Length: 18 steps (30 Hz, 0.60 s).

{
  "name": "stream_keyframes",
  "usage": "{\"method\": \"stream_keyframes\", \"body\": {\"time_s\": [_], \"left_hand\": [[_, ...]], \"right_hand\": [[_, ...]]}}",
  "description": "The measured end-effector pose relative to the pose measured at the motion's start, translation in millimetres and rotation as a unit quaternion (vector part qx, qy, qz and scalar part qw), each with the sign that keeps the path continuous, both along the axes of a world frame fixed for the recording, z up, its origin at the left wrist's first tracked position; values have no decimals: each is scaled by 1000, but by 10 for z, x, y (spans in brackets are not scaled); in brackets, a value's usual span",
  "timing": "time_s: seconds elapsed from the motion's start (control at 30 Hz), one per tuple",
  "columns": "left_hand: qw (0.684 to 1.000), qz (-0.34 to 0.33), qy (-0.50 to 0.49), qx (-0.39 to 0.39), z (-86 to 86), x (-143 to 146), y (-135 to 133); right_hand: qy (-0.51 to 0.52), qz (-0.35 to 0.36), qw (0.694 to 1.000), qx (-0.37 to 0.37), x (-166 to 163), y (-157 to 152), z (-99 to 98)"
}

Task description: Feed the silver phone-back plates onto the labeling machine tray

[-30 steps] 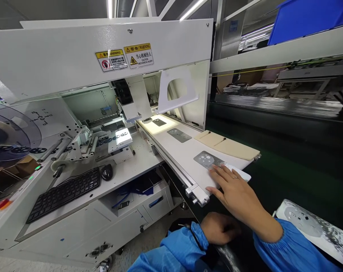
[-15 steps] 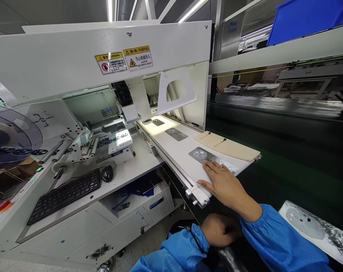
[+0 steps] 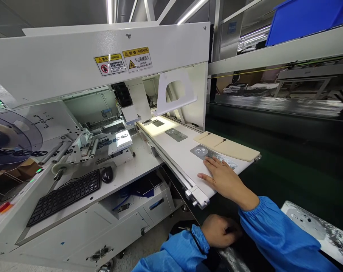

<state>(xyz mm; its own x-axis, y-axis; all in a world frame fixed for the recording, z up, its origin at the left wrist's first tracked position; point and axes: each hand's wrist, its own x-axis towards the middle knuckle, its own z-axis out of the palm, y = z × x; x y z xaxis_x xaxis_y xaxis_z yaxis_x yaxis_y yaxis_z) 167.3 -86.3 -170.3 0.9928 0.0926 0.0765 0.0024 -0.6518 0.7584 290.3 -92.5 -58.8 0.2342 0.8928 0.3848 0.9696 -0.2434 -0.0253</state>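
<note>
My right hand [image 3: 226,179] lies flat with its fingers stretched out, the fingertips touching the near long edge of a phone back panel [image 3: 201,151]. This panel is grey with round camera holes at one end and a shiny, mottled pattern at the other. It rests on the white conveyor belt [image 3: 185,166], close beside a beige guide plate [image 3: 228,145]. Lower down, my left hand [image 3: 218,230] is loosely curled over the dark area below the belt's end, and I see nothing in it. Farther along the belt lie a second panel [image 3: 176,135] and a third panel [image 3: 157,123] under bright light.
A white machine [image 3: 171,41] with warning labels spans the back. On its ledge are a keyboard [image 3: 66,194] and a mouse [image 3: 106,174]. The belt's metal end block [image 3: 198,196] juts out. At right, another patterned panel [image 3: 310,223] lies on a dark surface.
The panel under my right hand has shifted slightly away from me, closer to the beige guide plate, and my right hand has moved with it. My left hand has stayed almost still.
</note>
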Motion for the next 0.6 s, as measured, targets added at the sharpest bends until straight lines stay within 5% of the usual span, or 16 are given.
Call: {"method": "stream_keyframes", "body": {"time_s": [0.6], "left_hand": [[1000,2,-3,19,19,-2,2]], "right_hand": [[26,-8,998,-48,-13,158,91]]}}
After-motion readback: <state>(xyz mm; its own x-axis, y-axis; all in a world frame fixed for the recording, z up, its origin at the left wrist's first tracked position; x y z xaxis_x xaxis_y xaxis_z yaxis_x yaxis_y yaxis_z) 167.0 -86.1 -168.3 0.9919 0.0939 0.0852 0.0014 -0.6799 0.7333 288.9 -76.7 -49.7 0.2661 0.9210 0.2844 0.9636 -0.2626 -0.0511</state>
